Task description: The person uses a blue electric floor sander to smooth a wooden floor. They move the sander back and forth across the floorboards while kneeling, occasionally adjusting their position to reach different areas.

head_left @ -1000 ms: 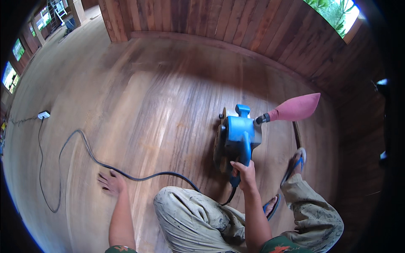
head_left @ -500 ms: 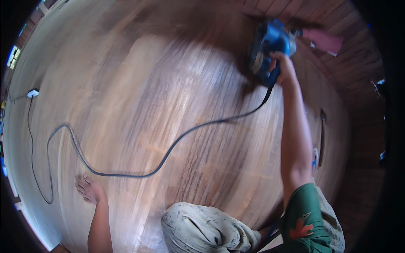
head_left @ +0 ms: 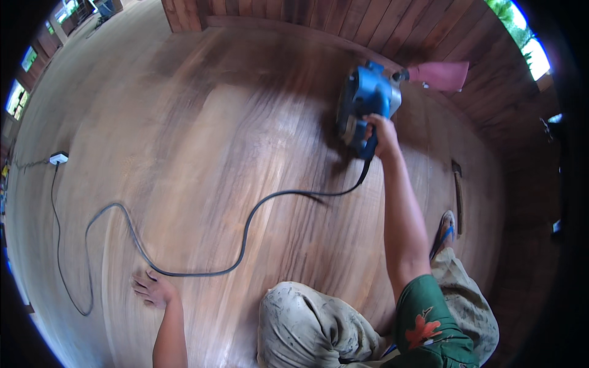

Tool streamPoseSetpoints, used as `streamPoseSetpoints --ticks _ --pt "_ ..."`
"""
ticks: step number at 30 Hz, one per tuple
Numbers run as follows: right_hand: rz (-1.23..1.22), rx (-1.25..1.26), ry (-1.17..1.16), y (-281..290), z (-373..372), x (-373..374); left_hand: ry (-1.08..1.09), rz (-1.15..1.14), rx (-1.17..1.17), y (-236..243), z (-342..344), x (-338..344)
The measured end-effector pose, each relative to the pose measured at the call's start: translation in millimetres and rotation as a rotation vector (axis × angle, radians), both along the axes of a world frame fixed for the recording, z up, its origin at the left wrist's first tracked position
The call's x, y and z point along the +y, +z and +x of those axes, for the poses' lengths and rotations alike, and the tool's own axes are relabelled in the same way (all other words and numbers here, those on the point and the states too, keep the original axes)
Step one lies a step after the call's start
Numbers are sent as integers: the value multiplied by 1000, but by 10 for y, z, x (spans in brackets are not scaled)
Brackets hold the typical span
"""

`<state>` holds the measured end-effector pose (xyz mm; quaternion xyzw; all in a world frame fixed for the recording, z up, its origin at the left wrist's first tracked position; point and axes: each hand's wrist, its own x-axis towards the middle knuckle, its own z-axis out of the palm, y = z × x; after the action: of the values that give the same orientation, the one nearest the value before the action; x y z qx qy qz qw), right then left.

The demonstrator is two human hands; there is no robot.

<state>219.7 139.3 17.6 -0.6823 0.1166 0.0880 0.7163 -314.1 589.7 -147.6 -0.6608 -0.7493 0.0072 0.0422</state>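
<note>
My right hand (head_left: 383, 134) is wrapped round the rear handle of a blue belt sander (head_left: 372, 98), which rests on the wooden floor ahead and to the right. A pink dust bag (head_left: 439, 76) sticks out from the sander's right side. From its handle end a dark power cord (head_left: 270, 197) winds left across the boards. Lower left, my left hand (head_left: 154, 289) lies flat on the floor with fingers spread, just below a bend of the cord. That hand holds nothing.
The cord runs to a white socket box (head_left: 59, 158) at the far left. A hammer (head_left: 458, 196) lies on the right, beside my sandalled foot (head_left: 446, 232). Dark plank walls (head_left: 307, 18) close off the far side and the right. My bent knee (head_left: 294, 313) is in front.
The sander in my right hand has come nearer and a little left. The view has tilted up, showing more of the far wall. My left hand stays flat on the floor.
</note>
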Motion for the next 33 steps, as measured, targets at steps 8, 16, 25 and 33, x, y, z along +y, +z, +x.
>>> streamPoseSetpoints --ticks 8,16,25,33 --pt "-33 -15 -3 -192 -2231 -51 31 20 15 -27 161 -80" --pt "-8 67 -17 -79 -3107 -14 36 18 29 -88 183 -76" --pt "-92 -89 -43 -196 -1123 271 35 39 36 -127 77 -4" --pt "-1 -17 2 127 1141 501 14 3 20 -125 -246 209"
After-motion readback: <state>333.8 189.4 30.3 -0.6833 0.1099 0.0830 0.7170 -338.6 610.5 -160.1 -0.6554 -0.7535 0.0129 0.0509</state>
